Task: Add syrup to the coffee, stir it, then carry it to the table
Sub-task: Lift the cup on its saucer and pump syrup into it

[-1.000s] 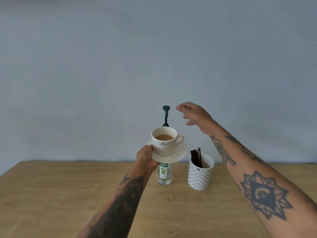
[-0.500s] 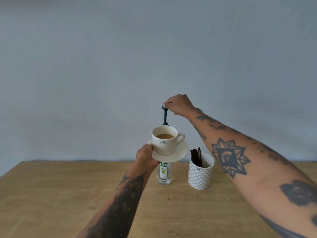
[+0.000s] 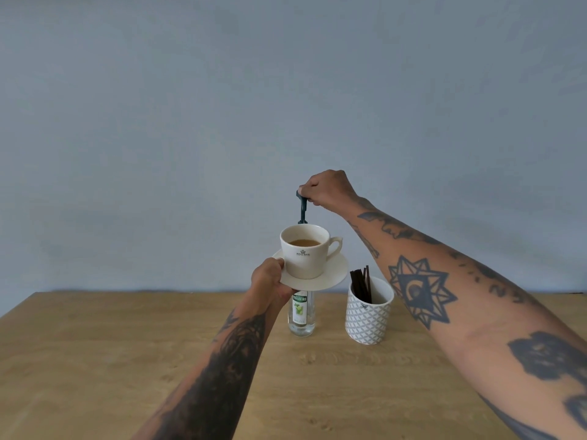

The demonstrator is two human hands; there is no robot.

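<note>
A cream cup with brown coffee stands on a cream saucer. My left hand grips the saucer's left rim and holds it in the air, in front of the syrup bottle. The clear syrup bottle stands on the wooden table; the saucer hides its middle. Its dark pump rises just behind the cup's rim. My right hand is closed over the pump's head from above.
A white patterned mug holding several dark stir sticks stands to the right of the bottle. The wooden table reaches to a plain grey wall behind.
My right hand came in from the right with spread fingers and closed on the pump head. The cup and saucer stayed nearly still in my left hand.
</note>
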